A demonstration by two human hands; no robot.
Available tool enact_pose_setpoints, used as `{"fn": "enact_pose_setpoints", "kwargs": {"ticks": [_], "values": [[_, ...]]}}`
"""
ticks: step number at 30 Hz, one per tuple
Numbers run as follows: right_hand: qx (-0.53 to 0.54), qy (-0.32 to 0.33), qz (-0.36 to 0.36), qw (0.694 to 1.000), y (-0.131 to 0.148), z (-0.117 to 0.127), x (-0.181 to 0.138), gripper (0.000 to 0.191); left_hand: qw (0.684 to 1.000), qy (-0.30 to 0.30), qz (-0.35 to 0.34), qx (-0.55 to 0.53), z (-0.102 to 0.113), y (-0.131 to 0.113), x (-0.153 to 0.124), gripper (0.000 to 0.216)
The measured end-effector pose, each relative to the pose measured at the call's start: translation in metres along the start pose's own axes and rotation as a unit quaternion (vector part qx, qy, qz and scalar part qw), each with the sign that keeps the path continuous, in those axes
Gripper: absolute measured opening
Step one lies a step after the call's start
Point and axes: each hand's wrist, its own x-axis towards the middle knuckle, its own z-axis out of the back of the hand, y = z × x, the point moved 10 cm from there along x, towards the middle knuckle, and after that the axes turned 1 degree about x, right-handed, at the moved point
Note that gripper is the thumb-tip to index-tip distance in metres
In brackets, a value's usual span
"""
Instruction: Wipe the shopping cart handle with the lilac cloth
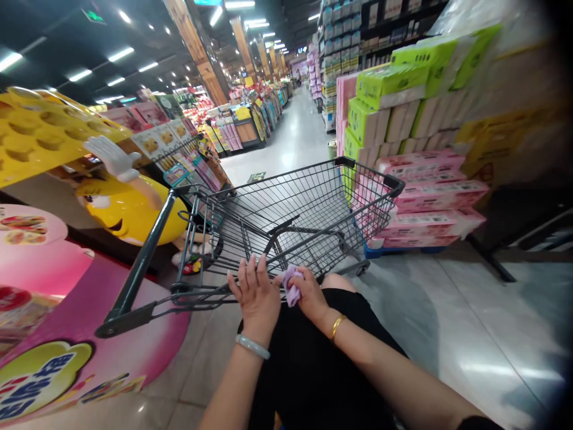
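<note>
A dark grey wire shopping cart (308,209) stands across in front of me, its handle bar (145,251) off to the left. My left hand (259,291), with a pale bangle at the wrist, has its fingers stretched out and lies against the near side rim of the cart. Crumpled in my right hand (311,294) is a small light purple cloth (292,285), gripped between thumb and fingers close beside the left hand. A gold bracelet circles the right wrist. The cart's wire basket shows no goods inside.
Stacked green tissue packs (389,89) and pink packs (430,197) stand right on a blue pallet (391,252). At left are a yellow character figure (129,209) and a pink display stand (152,334). A tiled aisle (290,131) runs ahead between shelves.
</note>
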Motion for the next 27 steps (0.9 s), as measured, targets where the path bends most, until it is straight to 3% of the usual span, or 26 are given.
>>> {"fn": "enact_pose_setpoints", "kwargs": {"ticks": [4,11,17,19,23,25,27], "values": [[-0.002,-0.018,0.007,1.0,0.005,0.013,0.009,0.019,0.997,0.013,-0.074,-0.028,-0.012,-0.038,-0.003,0.06],[0.008,-0.064,0.049,0.997,0.022,0.056,0.031,0.03,0.985,0.023,-0.162,-0.063,-0.007,-0.093,0.031,0.053],[-0.051,-0.237,0.004,0.97,0.004,0.144,0.056,0.016,0.987,0.074,-0.129,-0.066,-0.011,-0.119,0.054,0.05],[-0.063,-0.23,0.017,0.971,0.006,0.152,0.065,0.018,0.983,0.115,-0.135,-0.05,-0.016,-0.128,0.063,0.043],[-0.05,-0.117,0.096,0.987,0.014,0.139,0.082,0.028,0.961,0.191,-0.197,-0.014,-0.028,-0.151,0.078,0.024],[-0.056,-0.147,0.076,0.985,0.001,0.154,0.087,0.027,0.958,0.18,-0.224,-0.013,-0.027,-0.163,0.084,0.021],[-0.068,-0.228,0.03,0.971,-0.015,0.179,0.088,0.025,0.958,0.16,-0.236,-0.024,-0.026,-0.176,0.089,0.024]]}}
